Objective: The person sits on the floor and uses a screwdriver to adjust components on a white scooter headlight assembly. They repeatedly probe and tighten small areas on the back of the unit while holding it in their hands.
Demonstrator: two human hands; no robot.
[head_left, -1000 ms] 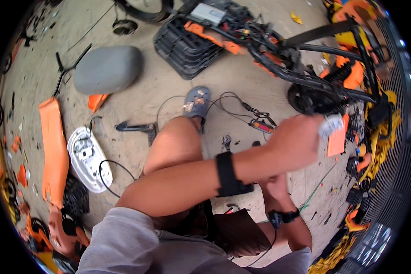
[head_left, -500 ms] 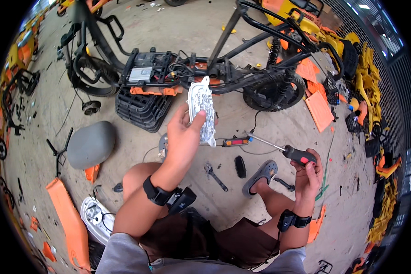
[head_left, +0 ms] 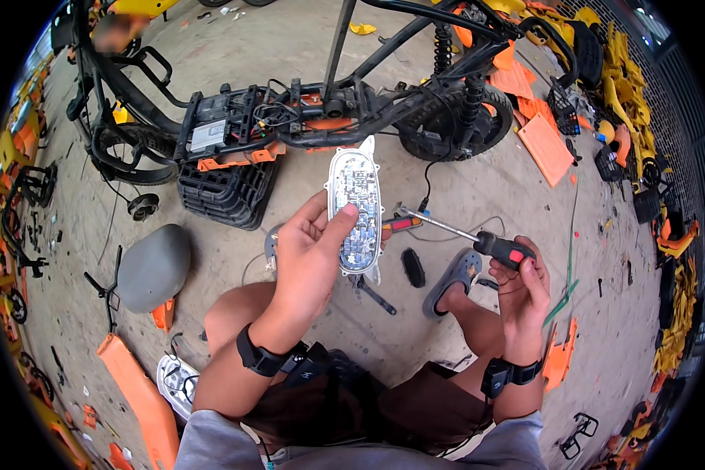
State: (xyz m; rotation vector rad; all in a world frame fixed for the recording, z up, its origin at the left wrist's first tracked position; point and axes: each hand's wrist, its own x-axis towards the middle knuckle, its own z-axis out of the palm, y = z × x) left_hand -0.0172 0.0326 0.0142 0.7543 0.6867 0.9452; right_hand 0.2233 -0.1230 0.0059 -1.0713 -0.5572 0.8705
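Observation:
Raised before me, my left hand (head_left: 309,243) grips an oval silvery-white casing (head_left: 358,180), its thumb pressed on the bumpy, shiny face. Small tabs stick out around the casing's rim; I cannot make out its exact kind. My right hand (head_left: 521,286) is closed around the black and red handle of a screwdriver (head_left: 497,249). The metal shaft points left toward the casing, with a gap between them. Beyond both hands stands a stripped scooter frame (head_left: 290,117), its wiring and a silver box (head_left: 209,136) exposed.
A grey rounded seat-like part (head_left: 155,268) and an orange panel (head_left: 141,399) lie at left. On the floor are a wrench (head_left: 376,298), a black oval piece (head_left: 413,268) and a red-orange device (head_left: 402,224). Yellow and orange panels pile up at right.
The casing has turned so its bumpy face shows more fully, and sits slightly lower. The screwdriver has shifted left and up. The surroundings have shifted with the view.

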